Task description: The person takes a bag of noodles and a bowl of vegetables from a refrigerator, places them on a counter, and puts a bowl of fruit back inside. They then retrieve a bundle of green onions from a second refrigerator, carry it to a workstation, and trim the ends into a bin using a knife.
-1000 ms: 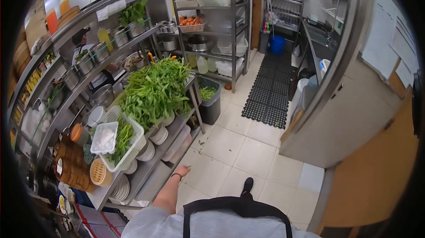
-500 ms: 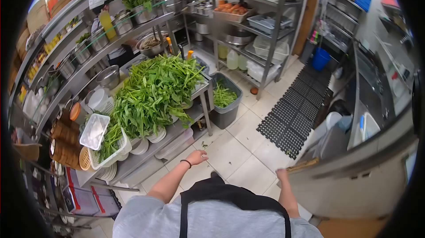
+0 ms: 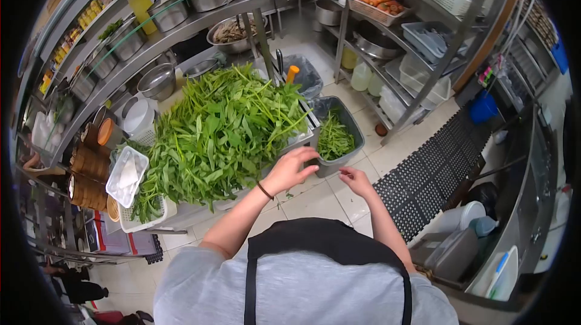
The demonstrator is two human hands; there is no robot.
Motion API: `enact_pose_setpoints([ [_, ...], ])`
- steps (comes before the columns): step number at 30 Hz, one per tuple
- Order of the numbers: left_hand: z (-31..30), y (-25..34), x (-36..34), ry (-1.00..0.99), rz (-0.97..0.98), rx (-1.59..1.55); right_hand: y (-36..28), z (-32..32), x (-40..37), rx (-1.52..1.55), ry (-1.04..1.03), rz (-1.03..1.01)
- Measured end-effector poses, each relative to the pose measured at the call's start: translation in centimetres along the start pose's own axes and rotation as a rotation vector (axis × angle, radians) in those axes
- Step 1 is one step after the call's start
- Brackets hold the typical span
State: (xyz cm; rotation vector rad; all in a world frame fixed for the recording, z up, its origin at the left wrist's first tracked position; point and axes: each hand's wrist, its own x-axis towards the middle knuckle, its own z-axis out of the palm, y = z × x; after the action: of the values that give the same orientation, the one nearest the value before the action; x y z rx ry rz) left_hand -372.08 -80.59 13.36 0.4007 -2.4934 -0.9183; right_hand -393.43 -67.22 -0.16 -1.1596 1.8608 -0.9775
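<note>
A large heap of leafy greens [image 3: 224,125] with long stems covers the metal worktable on the left. My left hand [image 3: 295,167] is open at the heap's near right edge, its thumb apart from the fingers and nothing held. Just beyond it on the floor stands a grey bin [image 3: 358,137] with cut green stems [image 3: 334,138] inside. My right hand [image 3: 356,181], also empty, hovers in front of the bin with its fingers loosely bent and apart. An orange-handled tool [image 3: 292,74] stands upright behind the greens.
A white basket [image 3: 145,223] and a clear plastic tub [image 3: 128,177] sit at the table's left end. Metal shelving [image 3: 417,98] with carrots [image 3: 381,1] rises beyond the bin. A black rubber mat [image 3: 433,177] lies on the floor to the right.
The view has moved closer to the greens and the bin. Both hands have risen forward, and my right hand has come inward from the counter edge at right.
</note>
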Motion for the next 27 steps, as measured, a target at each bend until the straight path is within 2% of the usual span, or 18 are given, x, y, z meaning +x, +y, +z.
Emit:
enact_pose_setpoints([
  [2, -1.6, 0.1, 2.8, 0.062, -0.018, 0.002, 0.9, -1.6, 4.3, 0.023, -0.015, -0.009],
  [5, -3.2, -0.6, 5.4, 0.171, -0.109, 0.022, -1.4, -4.6, 12.1, -0.049, -0.076, -0.047],
  [7, -3.3, -0.7, 6.2, 0.223, -0.183, 0.035, -2.8, -5.4, 17.6, -0.105, -0.027, -0.201],
  [11, -2.9, 0.0, 7.8, 0.330, -0.364, 0.026, -4.7, -3.1, 29.9, -0.076, 0.011, -0.363],
  [13, -2.3, 0.3, 8.7, 0.383, -0.454, 0.035, -6.6, -0.9, 34.8, -0.080, 0.030, -0.358],
  [14, -1.8, 0.4, 9.0, 0.432, -0.513, 0.066, -7.2, 0.2, 36.7, -0.160, 0.093, -0.487],
  [16, -0.9, 0.5, 9.5, 0.496, -0.595, 0.106, -9.9, 1.3, 38.7, -0.068, 0.197, -0.767],
  [17, -0.4, 0.5, 9.7, 0.540, -0.639, 0.131, -11.0, 1.5, 39.6, -0.062, 0.171, -0.776],
  [19, 0.6, 1.1, 10.2, 0.621, -0.739, 0.139, -12.4, 1.8, 40.7, -0.133, -0.075, -0.474],
  [20, 1.1, 1.4, 10.3, 0.637, -0.762, 0.139, -13.0, 1.6, 41.3, -0.136, -0.102, -0.479],
  [22, 1.8, 1.8, 10.1, 0.706, -0.817, 0.143, -14.8, -0.3, 42.3, 0.014, 0.018, -0.586],
  [24, 2.5, 1.9, 9.5, 0.735, -0.903, 0.138, -19.3, -5.7, 41.0, 0.296, 0.025, -0.640],
  [25, 2.7, 2.0, 9.5, 0.743, -0.920, 0.145, -21.1, -8.5, 40.5, 0.575, 0.036, -0.749],
  [26, 2.9, 2.1, 9.5, 0.744, -0.933, 0.150, -22.4, -11.4, 40.4, 0.705, 0.078, -0.730],
  [27, 3.0, 2.3, 9.6, 0.739, -0.943, 0.139, -24.3, -13.9, 40.0, 1.171, 0.062, -0.729],
])
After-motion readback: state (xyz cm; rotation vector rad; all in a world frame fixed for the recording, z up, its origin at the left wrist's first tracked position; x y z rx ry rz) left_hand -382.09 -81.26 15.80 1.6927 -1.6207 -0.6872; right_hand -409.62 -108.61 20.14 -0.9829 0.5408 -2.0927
